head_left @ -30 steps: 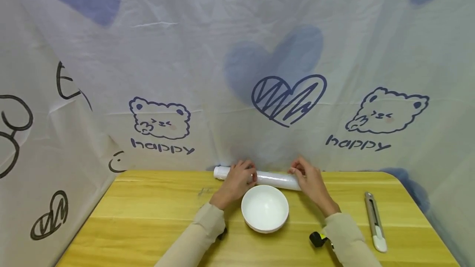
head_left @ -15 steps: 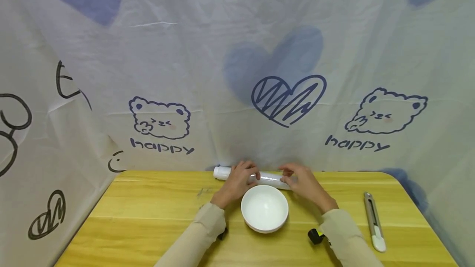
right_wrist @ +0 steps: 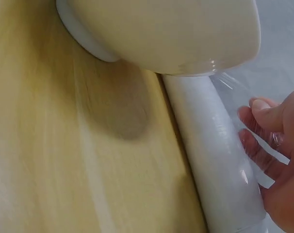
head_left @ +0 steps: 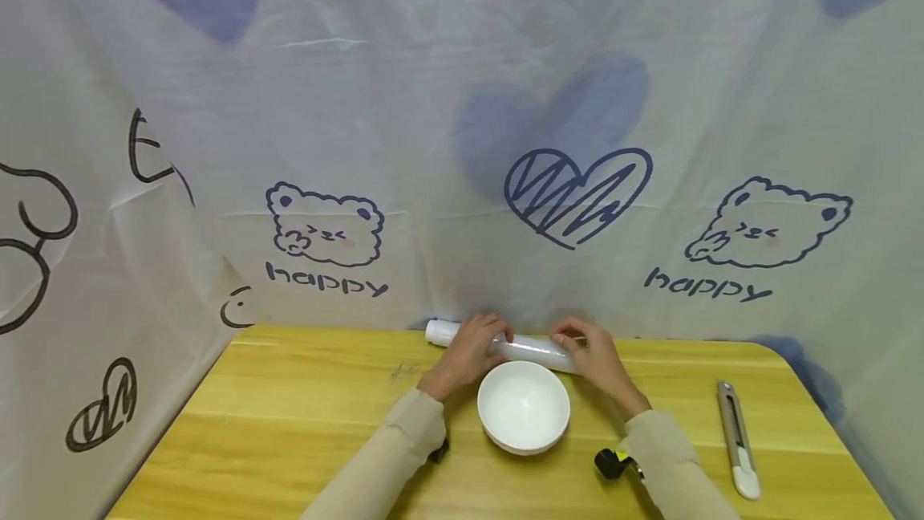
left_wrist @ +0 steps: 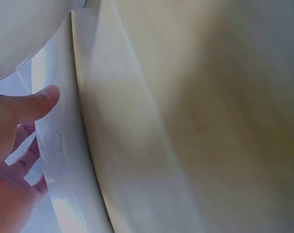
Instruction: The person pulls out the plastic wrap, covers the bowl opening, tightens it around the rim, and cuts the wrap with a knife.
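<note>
A roll of cling film (head_left: 536, 350) lies along the far edge of the table, white and glossy. My left hand (head_left: 471, 351) grips it left of centre; in the left wrist view the thumb (left_wrist: 49, 96) rests on the near side and the fingers reach behind. Toward the roll's right end, my right hand (head_left: 597, 358) pinches clear film between thumb and fingertips. The right wrist view shows that thin film (right_wrist: 229, 82) drawn up off the roll, creased across the fingers. A white bowl (head_left: 523, 408) stands upright between my forearms, just in front of the roll.
A grey and white utility knife (head_left: 739, 440) lies at the right of the wooden table (head_left: 289, 424). Close behind the roll hangs a printed cloth (head_left: 447, 263). Black wrist-camera parts (head_left: 612, 464) show beside my right sleeve.
My right hand has moved left along the roll from its right end, then slightly back, with fingertips closer together. The left hand keeps its hold. The head view has shifted slightly.
</note>
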The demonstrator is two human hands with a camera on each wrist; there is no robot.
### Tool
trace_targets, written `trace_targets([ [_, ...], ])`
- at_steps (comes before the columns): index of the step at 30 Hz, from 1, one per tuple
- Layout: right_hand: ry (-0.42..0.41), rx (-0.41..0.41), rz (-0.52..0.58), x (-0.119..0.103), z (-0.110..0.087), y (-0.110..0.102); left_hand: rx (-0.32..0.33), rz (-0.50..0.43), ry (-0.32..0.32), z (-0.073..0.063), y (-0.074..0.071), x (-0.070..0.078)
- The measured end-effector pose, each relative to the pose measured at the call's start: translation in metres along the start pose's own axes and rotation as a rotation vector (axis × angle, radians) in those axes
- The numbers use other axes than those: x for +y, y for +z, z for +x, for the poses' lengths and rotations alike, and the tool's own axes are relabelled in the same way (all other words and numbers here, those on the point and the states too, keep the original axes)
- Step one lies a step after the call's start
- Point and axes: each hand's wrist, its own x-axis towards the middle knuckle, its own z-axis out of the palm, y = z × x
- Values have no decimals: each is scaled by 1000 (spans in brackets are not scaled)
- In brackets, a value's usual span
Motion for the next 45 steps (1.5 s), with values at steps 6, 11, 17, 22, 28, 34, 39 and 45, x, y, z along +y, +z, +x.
trace_targets([
  [6, 74, 1, 72, -3, 0, -3, -11, 37, 19, 4, -6, 3],
  [11, 40, -29, -5, -12, 3, -3, 8, 38, 29, 4, -11, 6],
  [17, -152, -129, -135, -33, 13, 8, -17, -27, 3, 11, -22, 11],
  [22, -150, -155, -245, -41, 21, 20, -55, -61, -7, 13, -24, 14],
  [28, -106, -174, -216, -46, 26, 14, -41, 20, 8, 0, -23, 5],
  [34, -169, -274, -331, -42, 22, 25, -9, -6, 5, -3, -24, 7],
  [39, -105, -249, -305, -41, 23, 25, -11, -14, -6, -8, -24, 8],
  [45, -89, -207, -264, -37, 25, 21, 20, 163, -3, -28, -31, 1],
])
